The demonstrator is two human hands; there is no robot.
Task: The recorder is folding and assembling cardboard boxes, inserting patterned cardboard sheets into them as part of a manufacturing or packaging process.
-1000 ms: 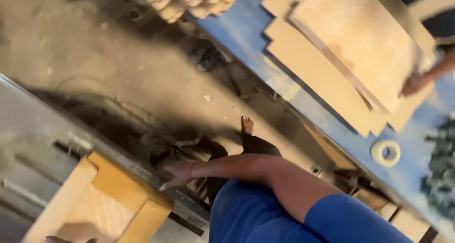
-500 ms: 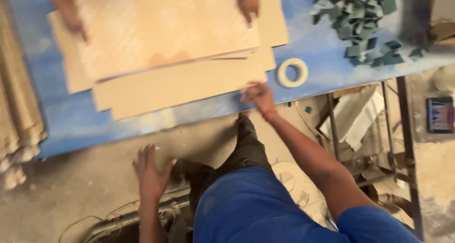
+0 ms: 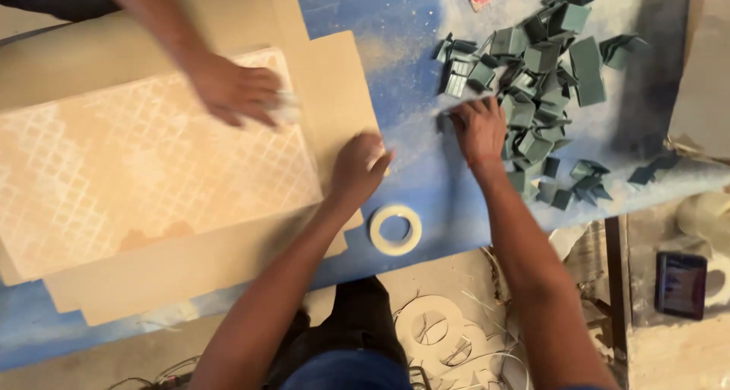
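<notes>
Head view, from the grips outward. Right hand (image 3: 480,130): fingers spread and fairly flat, nothing clasped, tips touching the near-left fringe of the green pieces (image 3: 547,63) heaped toward the far right corner of the table (image 3: 411,48). Left hand (image 3: 357,168): fingers curled at the right edge of the cardboard (image 3: 334,93), knuckles up; cannot tell whether pinching the sheet or only pressing on it.

Step in hand, as judged: reaching into the heap with the right while steadying the cardboard with the left. Taking one piece would call for closing thumb and forefinger on a single loose piece at the fringe, without dragging its neighbours across the dusty blue top.

Pose: both forearms stretched out from the near edge, right arm running up and slightly left to the heap, left arm angled up and right to the cardboard, wrists low over the top.

Around: tape roll (image 3: 395,229) flat near the near edge, between the two forearms. Patterned board (image 3: 152,162) lying on the cardboard at the left side. Another person's hand (image 3: 236,92) pressing on that board's far right corner, apart from the left hand.
</notes>
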